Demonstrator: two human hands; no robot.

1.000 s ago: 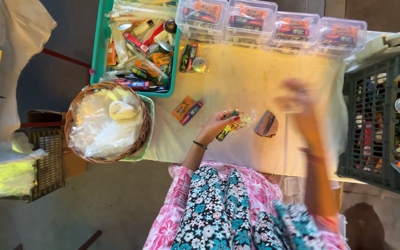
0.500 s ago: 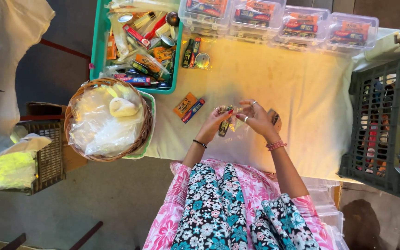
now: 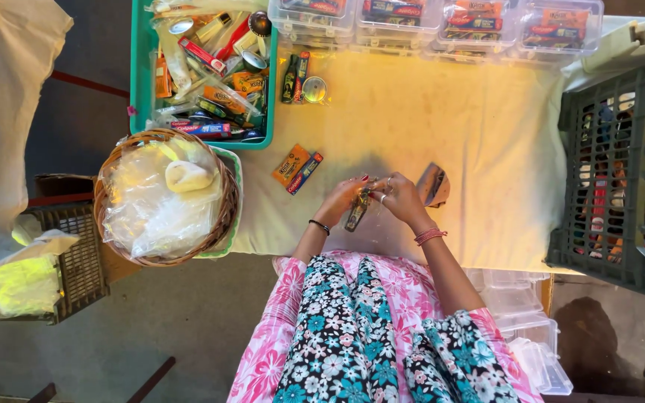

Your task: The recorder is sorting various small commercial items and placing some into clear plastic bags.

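I hold a small dark bottle (image 3: 357, 210) between both hands just above the cloth-covered tabletop (image 3: 442, 127), my left hand (image 3: 343, 200) closed around its body and my right hand (image 3: 399, 195) pinching at its top, perhaps working a cap, though that is too small to tell. So this piece is mid-handling, not set down. Two flat packets (image 3: 298, 169) and a brown pouch (image 3: 434, 184) lie beside it, with the green tray (image 3: 140, 82) of goods and the lidded boxes (image 3: 442, 19) beyond.
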